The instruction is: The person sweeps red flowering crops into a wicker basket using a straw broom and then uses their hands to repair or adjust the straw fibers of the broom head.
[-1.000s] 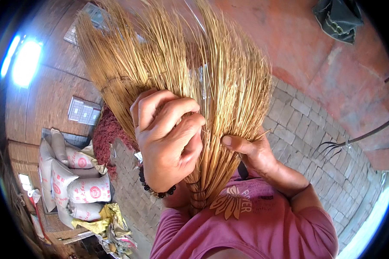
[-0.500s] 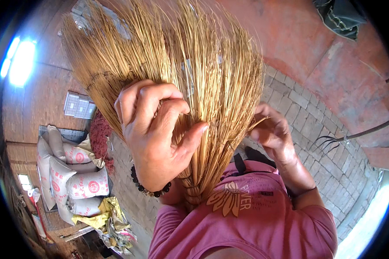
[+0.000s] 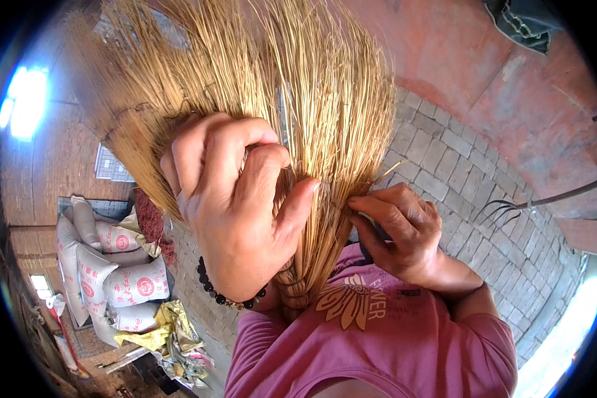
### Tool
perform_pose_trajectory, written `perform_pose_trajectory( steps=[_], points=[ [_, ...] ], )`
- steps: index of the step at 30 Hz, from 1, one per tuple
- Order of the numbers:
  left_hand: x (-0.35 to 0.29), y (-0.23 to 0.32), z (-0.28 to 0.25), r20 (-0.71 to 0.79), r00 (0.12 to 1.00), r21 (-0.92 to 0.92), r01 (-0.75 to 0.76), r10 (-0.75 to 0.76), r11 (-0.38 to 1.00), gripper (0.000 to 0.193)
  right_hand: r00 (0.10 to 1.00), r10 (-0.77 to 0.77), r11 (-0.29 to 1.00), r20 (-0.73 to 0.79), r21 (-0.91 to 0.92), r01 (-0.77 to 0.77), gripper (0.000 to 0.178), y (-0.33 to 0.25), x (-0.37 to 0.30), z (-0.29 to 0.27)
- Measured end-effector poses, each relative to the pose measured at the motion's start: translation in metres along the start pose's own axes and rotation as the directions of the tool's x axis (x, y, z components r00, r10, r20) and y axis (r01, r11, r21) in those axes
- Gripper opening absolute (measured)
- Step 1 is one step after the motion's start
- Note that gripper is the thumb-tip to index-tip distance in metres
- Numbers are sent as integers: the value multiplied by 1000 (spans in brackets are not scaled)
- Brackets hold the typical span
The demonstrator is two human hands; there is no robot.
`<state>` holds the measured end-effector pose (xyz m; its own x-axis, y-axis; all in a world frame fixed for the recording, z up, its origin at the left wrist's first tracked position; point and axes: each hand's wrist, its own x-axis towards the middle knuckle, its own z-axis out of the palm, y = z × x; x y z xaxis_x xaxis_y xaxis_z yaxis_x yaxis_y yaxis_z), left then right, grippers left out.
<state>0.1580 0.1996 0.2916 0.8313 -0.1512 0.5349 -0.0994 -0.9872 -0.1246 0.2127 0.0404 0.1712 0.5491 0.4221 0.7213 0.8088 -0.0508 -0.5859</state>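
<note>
A straw broom [image 3: 331, 126] fans upward across the middle, its bound neck [image 3: 292, 285] down against my pink shirt [image 3: 404, 331]. My left hand [image 3: 229, 192], with a dark beaded bracelet [image 3: 229, 292] at the wrist, is closed over the left part of the straw, thumb pressed on the middle stalks. On the broom's right edge, my right hand [image 3: 401, 229] pinches at the straw with thumb and forefinger, low in the fan. A few stray stalks stick out just above those fingertips. The undersides of my left fingers are partly hidden.
Stacked pale printed sacks [image 3: 126, 278] stand at the left, with crumpled yellow packaging [image 3: 159, 331] by them. A reddish heap [image 3: 149, 222] lies behind. Grey brick paving [image 3: 458, 159] spans the right, where a thin pronged tool [image 3: 544, 202] reaches in. Dark cloth [image 3: 521, 23] sits on the reddish surface [image 3: 444, 60].
My right hand has moved left and turned, from behind the broom's right edge to pinching the straw there. The broom and my left hand have shifted slightly left.
</note>
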Motion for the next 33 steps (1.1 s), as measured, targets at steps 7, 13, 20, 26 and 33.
perform_pose_trajectory(
  steps=[7,13,20,26,33],
  points=[
    [-1,-1,-5,-27,999,27,-17,18,1000,28,1000,11,999,29,49,-12,32,-2,6,8],
    [-4,-6,-5,-51,998,-28,-35,34,999,27,998,-53,998,-20,41,54,29,-12,24,-2],
    [3,-3,-3,-14,999,-22,-45,45,999,28,1000,-12,971,-9,-240,10,23,-17,36,14],
    [1,-6,-1,11,1000,-17,-29,29,999,29,993,60,980,106,-194,-39,12,-19,47,20],
    [0,-7,1,20,999,-45,-34,35,998,31,974,113,992,197,-75,-100,20,-10,54,11]
  ],
)
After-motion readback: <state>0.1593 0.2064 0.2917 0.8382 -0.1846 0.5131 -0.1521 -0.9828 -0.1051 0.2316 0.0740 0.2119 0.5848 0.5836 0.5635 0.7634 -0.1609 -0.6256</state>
